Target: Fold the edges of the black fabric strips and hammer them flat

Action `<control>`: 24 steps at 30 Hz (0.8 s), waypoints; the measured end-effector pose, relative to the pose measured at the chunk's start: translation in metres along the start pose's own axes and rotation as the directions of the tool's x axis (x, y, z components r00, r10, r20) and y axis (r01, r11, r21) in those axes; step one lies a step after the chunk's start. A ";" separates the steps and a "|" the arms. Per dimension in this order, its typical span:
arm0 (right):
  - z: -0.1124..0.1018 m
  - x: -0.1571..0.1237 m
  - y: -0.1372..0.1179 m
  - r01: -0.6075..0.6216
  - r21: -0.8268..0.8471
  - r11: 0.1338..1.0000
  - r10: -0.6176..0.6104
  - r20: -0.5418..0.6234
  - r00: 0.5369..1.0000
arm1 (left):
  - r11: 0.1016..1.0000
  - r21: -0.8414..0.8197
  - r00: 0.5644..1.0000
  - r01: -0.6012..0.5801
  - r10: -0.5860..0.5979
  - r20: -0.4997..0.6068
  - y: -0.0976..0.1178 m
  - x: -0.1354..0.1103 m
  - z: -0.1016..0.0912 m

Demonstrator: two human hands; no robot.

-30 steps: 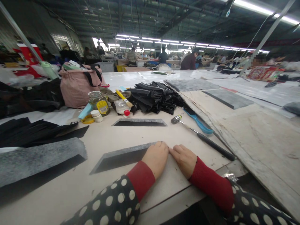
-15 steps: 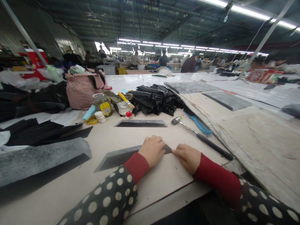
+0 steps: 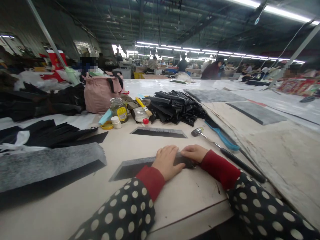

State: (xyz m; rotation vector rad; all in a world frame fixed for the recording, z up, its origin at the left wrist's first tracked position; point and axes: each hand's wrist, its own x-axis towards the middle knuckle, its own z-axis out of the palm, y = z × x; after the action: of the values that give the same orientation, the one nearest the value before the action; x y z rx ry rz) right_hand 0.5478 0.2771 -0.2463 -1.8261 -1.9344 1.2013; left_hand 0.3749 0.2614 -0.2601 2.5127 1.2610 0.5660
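My left hand (image 3: 168, 160) lies flat, fingers together, pressing on the right end of a grey-and-black felt strip (image 3: 132, 166) on the beige worktable (image 3: 190, 190). My right hand (image 3: 193, 152) rests on the same strip's right tip, fingers curled down onto it and pointing left. The two hands touch each other over the strip. Both arms wear red cuffs under black sleeves with white dots.
A hammer (image 3: 226, 153) and a blue-handled tool (image 3: 221, 138) lie right of my hands. A second strip (image 3: 158, 132) sits further back. A glue jar (image 3: 118, 109), brush (image 3: 143, 106), pink bag (image 3: 101, 91), black folded pieces (image 3: 175, 106) and grey felt stack (image 3: 47, 165) surround them. People work far behind.
My right hand has slid left and up onto the strip's tip, meeting my left hand. The left hand shifted slightly along the strip. The camera view moved left.
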 end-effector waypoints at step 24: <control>0.006 0.005 0.019 0.528 -0.295 0.796 -0.591 -0.193 0.784 | 0.996 0.018 0.993 0.087 -0.085 -0.079 -0.005 0.005 -0.001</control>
State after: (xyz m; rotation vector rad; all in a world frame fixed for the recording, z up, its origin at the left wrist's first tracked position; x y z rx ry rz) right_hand 0.5568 0.2768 -0.2648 -1.2429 -2.2735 0.5167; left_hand 0.3738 0.2688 -0.2600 2.4611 1.4033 0.6393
